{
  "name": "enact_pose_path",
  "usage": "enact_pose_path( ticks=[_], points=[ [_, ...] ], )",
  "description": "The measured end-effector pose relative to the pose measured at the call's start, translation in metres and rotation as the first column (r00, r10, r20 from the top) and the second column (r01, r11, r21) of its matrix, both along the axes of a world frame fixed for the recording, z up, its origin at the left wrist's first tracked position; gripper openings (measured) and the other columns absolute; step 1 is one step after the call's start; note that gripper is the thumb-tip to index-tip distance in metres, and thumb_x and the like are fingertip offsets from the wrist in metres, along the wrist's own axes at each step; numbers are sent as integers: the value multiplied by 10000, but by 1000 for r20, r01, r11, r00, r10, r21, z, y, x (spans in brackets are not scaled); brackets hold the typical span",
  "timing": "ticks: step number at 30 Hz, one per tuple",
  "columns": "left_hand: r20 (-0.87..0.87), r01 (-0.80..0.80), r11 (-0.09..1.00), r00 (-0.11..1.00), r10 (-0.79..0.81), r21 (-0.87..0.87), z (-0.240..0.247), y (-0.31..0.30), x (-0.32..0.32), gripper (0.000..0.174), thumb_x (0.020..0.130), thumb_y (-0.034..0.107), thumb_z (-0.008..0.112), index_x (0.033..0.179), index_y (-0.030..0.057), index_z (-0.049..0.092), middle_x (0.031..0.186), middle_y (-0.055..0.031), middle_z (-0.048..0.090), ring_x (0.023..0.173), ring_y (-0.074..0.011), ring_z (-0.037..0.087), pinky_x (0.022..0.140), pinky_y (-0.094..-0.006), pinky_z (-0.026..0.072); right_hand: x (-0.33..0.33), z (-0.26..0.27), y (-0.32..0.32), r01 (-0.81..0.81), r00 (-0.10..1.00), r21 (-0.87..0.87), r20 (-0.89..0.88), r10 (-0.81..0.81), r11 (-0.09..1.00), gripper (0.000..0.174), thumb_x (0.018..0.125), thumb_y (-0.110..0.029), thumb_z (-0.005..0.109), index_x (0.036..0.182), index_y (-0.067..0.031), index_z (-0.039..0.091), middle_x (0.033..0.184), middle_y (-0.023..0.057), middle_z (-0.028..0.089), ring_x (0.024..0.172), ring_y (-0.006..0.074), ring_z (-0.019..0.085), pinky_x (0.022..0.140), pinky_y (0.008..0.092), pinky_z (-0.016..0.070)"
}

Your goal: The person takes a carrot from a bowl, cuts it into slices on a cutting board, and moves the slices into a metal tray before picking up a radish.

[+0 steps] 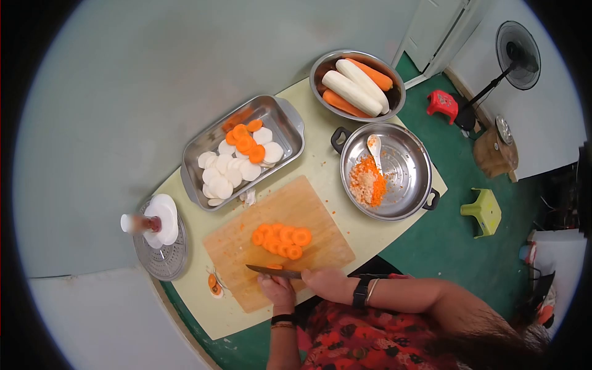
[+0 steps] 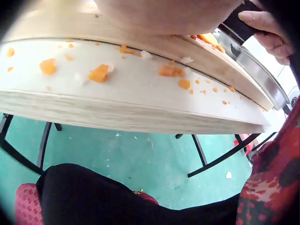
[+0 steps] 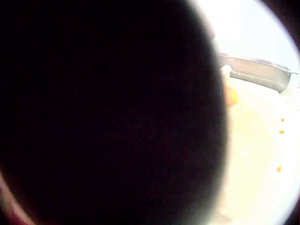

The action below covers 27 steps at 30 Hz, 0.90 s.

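Note:
My right hand [image 1: 328, 285] grips the handle of a kitchen knife [image 1: 271, 271], its blade lying over the near part of a wooden cutting board [image 1: 327, 243]. Against the near side of the blade, my left hand [image 1: 279, 292] holds a carrot piece with bent fingers. A bit of that carrot [image 1: 275, 266] peeks out past the blade; the rest is hidden. Farther up the board lie several overlapping carrot slices [image 1: 285, 238]. In the left wrist view, the right hand [image 2: 269, 33] shows at the dark knife handle. Something dark covers most of the right wrist view.
A metal tray [image 1: 290, 132] holds white radish and carrot slices. Behind right, a bowl [image 1: 317, 68] contains whole radishes and carrots; a two-handled pan [image 1: 407, 154] has chopped bits and a white spoon [image 1: 375, 148]. A slicer disc [image 1: 166, 256] stands left, a peeler [image 1: 220, 279] near the board. Scraps [image 2: 98, 73] dot the table edge.

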State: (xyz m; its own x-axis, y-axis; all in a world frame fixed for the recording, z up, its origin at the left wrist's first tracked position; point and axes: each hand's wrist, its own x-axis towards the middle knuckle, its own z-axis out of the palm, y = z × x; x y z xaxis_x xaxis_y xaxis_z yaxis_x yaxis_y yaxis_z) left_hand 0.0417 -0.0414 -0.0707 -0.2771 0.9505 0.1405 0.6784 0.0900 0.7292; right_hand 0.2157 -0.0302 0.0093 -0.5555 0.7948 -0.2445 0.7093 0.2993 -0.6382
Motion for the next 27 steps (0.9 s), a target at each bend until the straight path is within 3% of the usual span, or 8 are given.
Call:
enact_pose_path(
  ticks=[1, 4, 7, 10, 14, 20, 22, 27],
  points=[
    [51, -40, 999, 998, 40, -10, -5, -2, -1, 234, 875, 188, 535, 873, -35, 606, 830, -235, 563, 821, -434, 523, 720, -476, 420, -1, 1, 1, -1, 1000, -7, 7, 1, 1000, 113, 832, -72, 499, 912, 7, 487, 641, 145, 610, 611, 324, 644, 510, 415, 505],
    [-103, 69, 996, 992, -75, -56, 8, -1, -4, 219, 849, 162, 544, 886, -45, 607, 863, -242, 560, 821, -422, 531, 727, -478, 429, -7, 9, 10, -10, 1000, -10, 3, 10, 1000, 109, 834, -68, 495, 913, 7, 487, 648, 146, 621, 614, 324, 650, 514, 412, 508],
    [-183, 48, 997, 981, -59, -67, -4, -5, -7, 213, 828, 136, 551, 907, -55, 600, 905, -245, 567, 850, -409, 545, 752, -466, 445, -19, 6, 21, 2, 1000, -5, -13, -2, 1000, 112, 838, -75, 493, 915, 6, 491, 660, 152, 633, 622, 323, 656, 519, 408, 513],
    [-334, 134, 983, 939, -85, 125, -11, -5, -8, 194, 875, 84, 540, 1016, -38, 484, 970, -247, 537, 861, -413, 535, 745, -471, 451, -36, 0, 31, 23, 1000, -30, -14, -23, 999, 121, 847, -108, 500, 903, -1, 513, 686, 167, 646, 657, 329, 667, 554, 412, 526],
    [-280, 123, 984, 956, -83, 128, -13, -8, -9, 264, 861, 103, 546, 1059, -52, 466, 1013, -264, 527, 903, -421, 527, 797, -475, 443, -47, -16, 33, 7, 999, -31, 39, -6, 1000, 138, 858, -134, 501, 898, -5, 532, 714, 190, 655, 675, 334, 671, 573, 414, 530],
    [-155, 118, 975, 984, -88, 190, -13, -12, -11, 263, 864, 105, 525, 1064, -41, 438, 1022, -260, 508, 909, -410, 513, 820, -472, 427, -23, -16, 27, 78, 997, -64, 23, -76, 995, 111, 870, -115, 482, 874, -11, 519, 647, 162, 631, 596, 302, 659, 497, 398, 510],
    [-66, 88, 977, 995, -77, 193, -16, -14, -10, 234, 871, 93, 511, 1051, -37, 439, 1019, -256, 506, 918, -401, 509, 826, -466, 422, -16, -17, 21, 46, 999, 50, 12, -47, 998, 87, 855, -105, 495, 863, -20, 513, 623, 142, 621, 581, 294, 653, 478, 391, 502],
    [-90, 93, 979, 993, -78, 182, -17, -14, -10, 221, 879, 95, 507, 1039, -34, 427, 1014, -247, 503, 919, -395, 507, 828, -461, 419, -18, 1, 12, 4, 1000, 188, -6, -2, 982, 71, 812, -99, 536, 837, -43, 500, 591, 104, 604, 545, 276, 639, 453, 370, 493]
  ],
)
